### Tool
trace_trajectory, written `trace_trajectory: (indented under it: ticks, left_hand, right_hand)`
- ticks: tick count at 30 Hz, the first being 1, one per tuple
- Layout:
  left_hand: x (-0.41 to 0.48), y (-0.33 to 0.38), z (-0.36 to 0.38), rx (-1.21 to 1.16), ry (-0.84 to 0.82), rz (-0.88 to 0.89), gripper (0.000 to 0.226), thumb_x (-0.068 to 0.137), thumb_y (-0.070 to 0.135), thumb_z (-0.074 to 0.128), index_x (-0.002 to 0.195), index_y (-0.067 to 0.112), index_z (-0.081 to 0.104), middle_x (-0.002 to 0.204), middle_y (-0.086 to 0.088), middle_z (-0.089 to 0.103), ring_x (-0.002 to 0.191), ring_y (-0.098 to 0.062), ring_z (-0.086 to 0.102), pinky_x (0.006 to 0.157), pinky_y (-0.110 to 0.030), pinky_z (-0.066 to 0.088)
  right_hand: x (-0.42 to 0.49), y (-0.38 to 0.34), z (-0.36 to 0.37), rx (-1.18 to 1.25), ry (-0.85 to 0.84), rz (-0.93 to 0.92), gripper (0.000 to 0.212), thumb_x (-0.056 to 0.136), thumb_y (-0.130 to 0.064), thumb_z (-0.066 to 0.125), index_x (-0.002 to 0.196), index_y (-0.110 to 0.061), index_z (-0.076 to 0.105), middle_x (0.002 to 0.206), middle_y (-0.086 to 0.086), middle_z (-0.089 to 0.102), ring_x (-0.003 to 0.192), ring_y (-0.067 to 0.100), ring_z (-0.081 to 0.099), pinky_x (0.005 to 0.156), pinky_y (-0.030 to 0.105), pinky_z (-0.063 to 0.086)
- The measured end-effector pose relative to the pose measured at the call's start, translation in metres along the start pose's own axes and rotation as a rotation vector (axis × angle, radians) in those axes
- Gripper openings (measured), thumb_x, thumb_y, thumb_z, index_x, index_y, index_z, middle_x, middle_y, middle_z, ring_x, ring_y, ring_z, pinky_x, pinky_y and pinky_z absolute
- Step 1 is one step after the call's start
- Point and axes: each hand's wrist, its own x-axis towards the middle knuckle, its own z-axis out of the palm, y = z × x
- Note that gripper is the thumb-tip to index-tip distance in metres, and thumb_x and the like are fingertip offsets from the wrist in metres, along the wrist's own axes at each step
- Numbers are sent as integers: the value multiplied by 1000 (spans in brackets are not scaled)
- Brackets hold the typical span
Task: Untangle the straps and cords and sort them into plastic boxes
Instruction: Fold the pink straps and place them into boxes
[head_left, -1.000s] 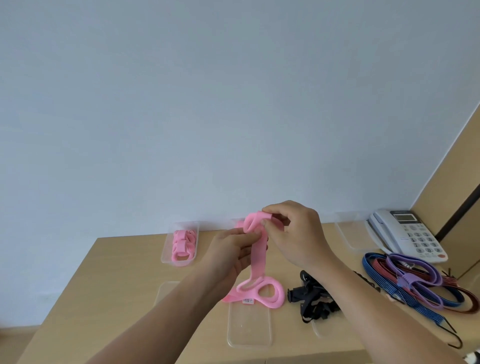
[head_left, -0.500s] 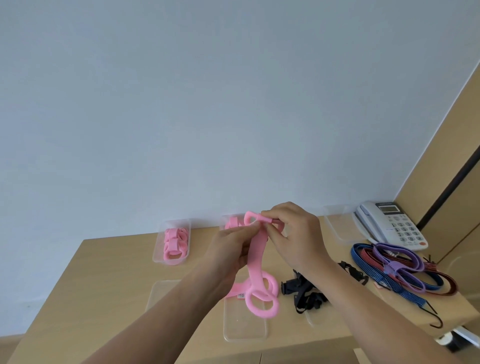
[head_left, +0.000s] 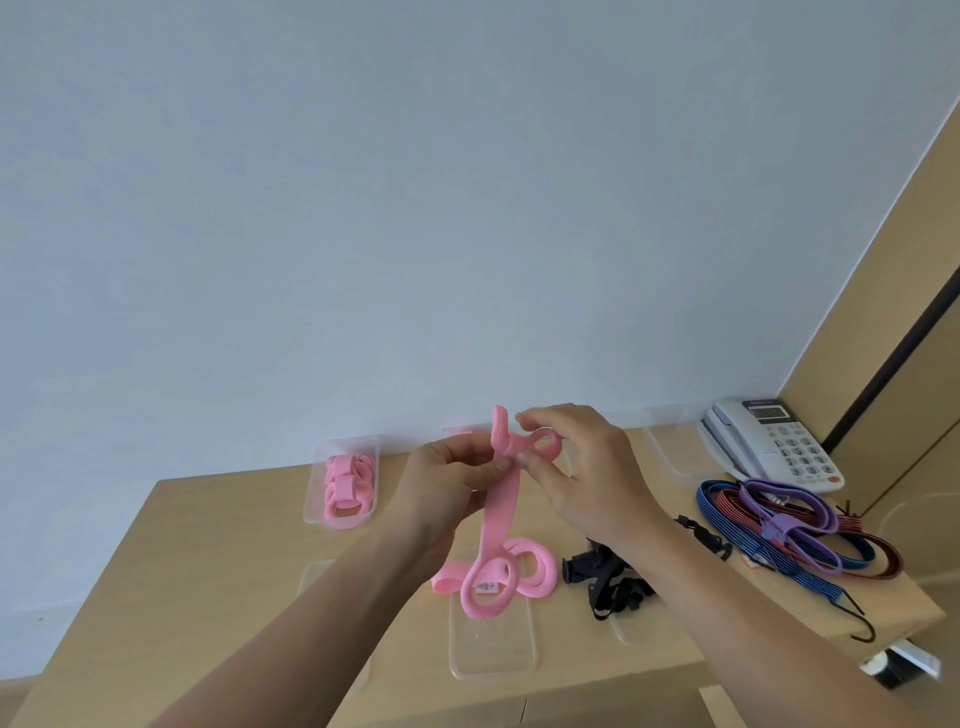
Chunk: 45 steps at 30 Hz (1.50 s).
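A pink elastic strap (head_left: 498, 519) hangs above the wooden table (head_left: 208, 561). My left hand (head_left: 447, 478) pinches its upper part, and my right hand (head_left: 587, 473) grips the small loop at its top end. The strap's lower end curls into loops just over a clear plastic lid (head_left: 493, 649). A clear box (head_left: 343, 480) at the back left holds a rolled pink strap. Black buckle straps (head_left: 602, 577) lie partly under my right forearm. Blue, red and purple bungee cords (head_left: 789, 530) lie tangled at the right.
A white desk telephone (head_left: 774, 444) stands at the back right, beside an empty clear box (head_left: 670, 441). More clear lids lie near the front edge. A beige cabinet (head_left: 883, 312) rises at the right; the wall is close behind the table.
The view has shifted so the table sits further left. My right hand has pulled a small loop out at the strap's top, and the lower loops have swung slightly.
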Motion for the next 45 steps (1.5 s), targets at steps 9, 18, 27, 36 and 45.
trace_trajectory:
  ticks: [9,18,27,36,45]
  left_hand:
    - [-1,0,-11,-45,-50,-23,25,96,0,66,121,1,71,120,-19,75,120,-35,68,109,-51,51]
    - [-3,7,-21,176,-145,-149,25,91,18,70,115,12,76,114,-15,76,89,-21,72,84,-34,60]
    - [-1,10,-22,90,-128,-158,33,91,39,71,112,14,79,106,-19,74,89,-26,68,91,-42,57]
    - [2,2,-18,42,-53,-67,22,93,8,71,114,9,75,102,-18,78,92,-26,74,85,-37,60]
    - [4,-11,-9,-51,32,-62,64,73,15,77,133,11,56,126,-17,71,111,-31,72,103,-49,55]
  right_hand:
    - [12,-4,3,54,-128,113,15,85,-13,77,98,-20,74,92,-17,69,88,-1,61,75,6,40]
    - [6,-6,11,29,-125,136,25,82,-12,78,87,-36,69,85,-14,65,80,7,62,69,13,46]
    - [-2,-4,28,-76,9,-50,26,69,10,76,84,-11,73,85,-1,59,71,9,58,62,26,50]
    - [-2,-5,22,212,2,142,16,83,-10,77,79,-24,74,85,-8,67,75,9,67,67,26,56]
    - [1,1,14,209,-176,288,11,81,-45,67,87,-41,75,76,-6,72,75,14,65,69,34,52]
